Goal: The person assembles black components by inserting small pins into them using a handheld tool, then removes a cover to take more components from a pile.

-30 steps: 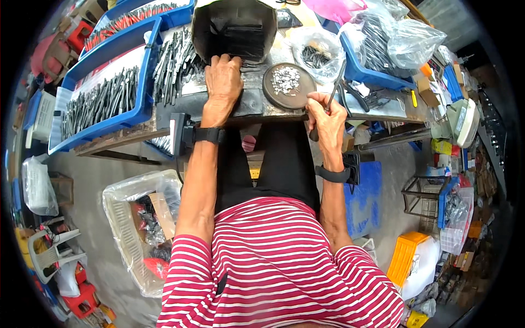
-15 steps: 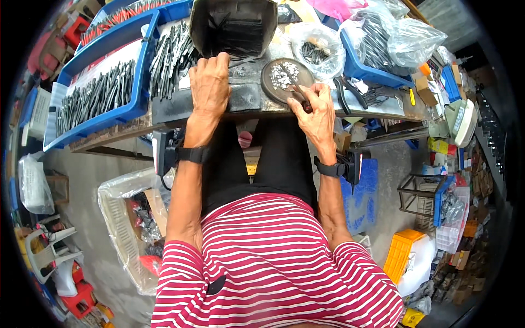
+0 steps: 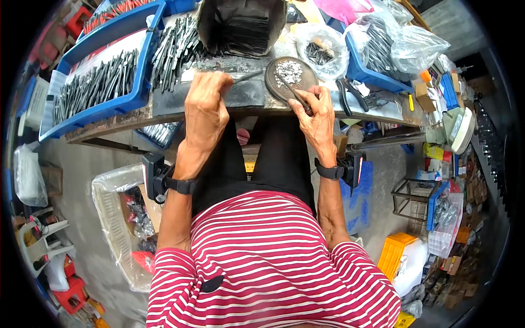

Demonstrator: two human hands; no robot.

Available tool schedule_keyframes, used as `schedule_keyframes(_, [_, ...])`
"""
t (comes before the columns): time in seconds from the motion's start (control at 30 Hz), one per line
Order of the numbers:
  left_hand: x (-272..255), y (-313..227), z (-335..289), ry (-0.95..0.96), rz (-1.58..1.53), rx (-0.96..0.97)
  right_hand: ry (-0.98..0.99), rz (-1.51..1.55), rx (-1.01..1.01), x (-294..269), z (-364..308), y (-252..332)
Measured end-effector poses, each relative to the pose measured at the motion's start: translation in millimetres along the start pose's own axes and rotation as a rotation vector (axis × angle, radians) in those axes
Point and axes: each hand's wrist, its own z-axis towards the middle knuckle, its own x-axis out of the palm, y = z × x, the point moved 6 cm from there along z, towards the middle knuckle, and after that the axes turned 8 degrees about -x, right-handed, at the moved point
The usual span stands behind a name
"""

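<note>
My left hand (image 3: pixel 206 109) is closed above the near edge of the bench, its fingers around a thin dark strip (image 3: pixel 249 76) that points right. My right hand (image 3: pixel 316 109) grips a slim dark tool (image 3: pixel 288 87); whether it is tweezers or a plain rod I cannot tell. The tool's far end reaches into a round brown dish (image 3: pixel 272 87) holding many small silvery pieces (image 3: pixel 288 71). Beyond my left hand, an open container (image 3: pixel 210 11) lies on its side with dark strips (image 3: pixel 243 35) inside. A dark flat plate (image 3: pixel 244 94) lies along the bench edge.
Left on the bench (image 3: pixel 90 131) stand a blue tray (image 3: pixel 143 82) of dark strips and a loose pile of strips (image 3: pixel 178 49). Right are a clear bag (image 3: pixel 340 57) of small dark parts, black-handled pliers (image 3: pixel 351 98) and another blue tray (image 3: pixel 377 79). Below left sits a plastic-lined crate (image 3: pixel 112 218).
My left hand has come nearer to me, away from the tipped container, and the dark strip has come with it. My right hand keeps the tool at the dish.
</note>
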Motion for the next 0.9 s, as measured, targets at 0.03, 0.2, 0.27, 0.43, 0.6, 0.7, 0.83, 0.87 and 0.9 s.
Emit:
schedule_keyframes(0.03, [-1, -2, -3, 0.003, -0.039, -0.008, -0.002, 0.041, 0.015, 0, 0, -1])
schedule_keyframes(0.2, [0, -5, -11, 0.067, -0.203, -0.112, 0.013, 0.061, 0.025, -1, 1, -2])
schedule_keyframes(0.27, [2, -2, -13, 0.11, -0.267, -0.192, 0.031, 0.081, 0.039, 0, 2, -3])
schedule_keyframes(0.43, [5, 2, -22, 0.078, -0.507, -0.369, 0.05, 0.097, -0.008, 3, 6, 5])
schedule_keyframes(0.6, [15, 13, -29, 0.105, -0.949, -0.558, 0.06, 0.112, -0.009, 5, 9, 8])
schedule_keyframes(0.7, [20, 17, -33, 0.134, -1.045, -0.623, 0.068, 0.116, -0.009, 8, 9, 8])
schedule_keyframes(0.83, [28, 19, -38, 0.179, -1.133, -0.691, 0.094, 0.11, -0.009, 11, 11, 8])
schedule_keyframes(0.87, [30, 18, -40, 0.195, -1.151, -0.7, 0.098, 0.116, -0.012, 12, 11, 9])
schedule_keyframes(0.9, [32, 16, -40, 0.208, -1.16, -0.706, 0.097, 0.109, -0.019, 12, 11, 10])
